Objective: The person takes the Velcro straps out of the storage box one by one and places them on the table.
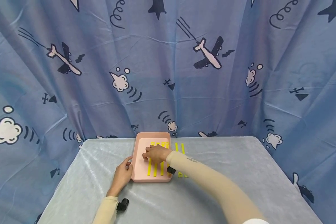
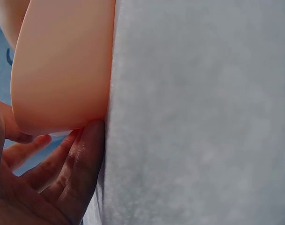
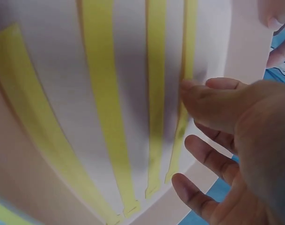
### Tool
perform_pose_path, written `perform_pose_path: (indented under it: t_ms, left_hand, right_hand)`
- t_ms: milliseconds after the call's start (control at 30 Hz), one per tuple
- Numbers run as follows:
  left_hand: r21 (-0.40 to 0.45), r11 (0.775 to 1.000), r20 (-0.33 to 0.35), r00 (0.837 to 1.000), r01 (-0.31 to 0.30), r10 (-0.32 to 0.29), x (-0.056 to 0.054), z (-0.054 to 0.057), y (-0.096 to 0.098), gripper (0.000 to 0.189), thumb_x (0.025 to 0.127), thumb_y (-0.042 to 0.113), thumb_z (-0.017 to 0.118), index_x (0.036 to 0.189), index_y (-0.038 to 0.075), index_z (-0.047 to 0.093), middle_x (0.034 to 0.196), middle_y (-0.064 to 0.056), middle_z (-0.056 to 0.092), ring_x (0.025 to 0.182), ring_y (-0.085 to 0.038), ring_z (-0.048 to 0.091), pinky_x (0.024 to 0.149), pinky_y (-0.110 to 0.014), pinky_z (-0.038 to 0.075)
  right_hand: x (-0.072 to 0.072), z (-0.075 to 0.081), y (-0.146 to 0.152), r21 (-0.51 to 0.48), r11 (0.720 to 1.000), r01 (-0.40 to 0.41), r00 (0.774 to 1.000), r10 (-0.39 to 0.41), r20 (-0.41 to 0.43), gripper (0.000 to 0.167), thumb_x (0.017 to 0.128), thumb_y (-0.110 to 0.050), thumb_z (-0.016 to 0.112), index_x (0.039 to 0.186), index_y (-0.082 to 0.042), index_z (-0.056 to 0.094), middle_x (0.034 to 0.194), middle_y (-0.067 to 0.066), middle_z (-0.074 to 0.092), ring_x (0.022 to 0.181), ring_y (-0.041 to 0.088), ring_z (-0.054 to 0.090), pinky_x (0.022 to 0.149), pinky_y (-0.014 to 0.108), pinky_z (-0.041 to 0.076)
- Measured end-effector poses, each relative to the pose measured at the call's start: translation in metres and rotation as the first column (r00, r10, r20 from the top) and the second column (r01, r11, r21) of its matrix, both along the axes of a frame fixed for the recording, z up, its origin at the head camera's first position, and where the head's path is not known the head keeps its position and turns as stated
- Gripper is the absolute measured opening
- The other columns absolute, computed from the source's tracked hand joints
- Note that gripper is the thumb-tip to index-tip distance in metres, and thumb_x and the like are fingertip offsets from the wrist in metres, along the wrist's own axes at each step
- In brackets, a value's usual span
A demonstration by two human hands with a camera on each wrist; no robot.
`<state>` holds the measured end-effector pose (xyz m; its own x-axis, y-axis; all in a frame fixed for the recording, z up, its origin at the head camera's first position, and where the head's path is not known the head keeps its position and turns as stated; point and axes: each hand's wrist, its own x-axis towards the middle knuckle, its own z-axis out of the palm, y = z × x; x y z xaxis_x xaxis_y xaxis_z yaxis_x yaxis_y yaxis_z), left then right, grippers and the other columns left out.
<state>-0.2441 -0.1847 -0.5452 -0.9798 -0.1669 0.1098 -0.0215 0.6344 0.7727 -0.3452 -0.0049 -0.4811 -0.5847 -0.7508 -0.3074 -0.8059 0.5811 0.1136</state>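
Observation:
A pink tray (image 1: 138, 155) lies on the table with several yellow strips (image 1: 155, 169) lengthwise inside it. My left hand (image 1: 121, 175) holds the tray's left side; in the left wrist view its fingers (image 2: 81, 159) touch the outer wall and the thumb lies by the rim. Reaching across the tray, my right hand (image 1: 156, 154) is over its left half. In the right wrist view that hand's thumb and index finger pinch the end strip (image 3: 189, 47) of the row, and its other fingers spread loosely. Part of the row is hidden under the hand and forearm.
To the right of the tray more yellow strips (image 1: 182, 149) lie on the grey cloth-covered table (image 1: 229, 161), partly behind my right sleeve (image 1: 210, 180). A blue printed curtain (image 1: 145, 53) hangs behind the table's far edge.

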Motion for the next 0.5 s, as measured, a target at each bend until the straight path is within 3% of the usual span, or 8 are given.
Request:
perform_pose_path:
  t_ms: [500]
  left_hand:
    - [0.015,1.0,-0.013,1.0,0.002,-0.002,0.001,0.001,0.001,0.041,0.097,0.012,0.053,0.138,0.008,0.055,0.111,-0.017,0.07,0.092,-0.023,0.069,0.073,-0.037,0.053]
  right_hand:
    - [-0.006,-0.006,-0.011,0.058,0.998,-0.005,0.997,0.01,-0.071,0.029,0.088,-0.008,0.068,0.1,-0.032,0.058,0.108,-0.008,0.053,0.103,0.014,0.048,0.099,0.042,0.045]
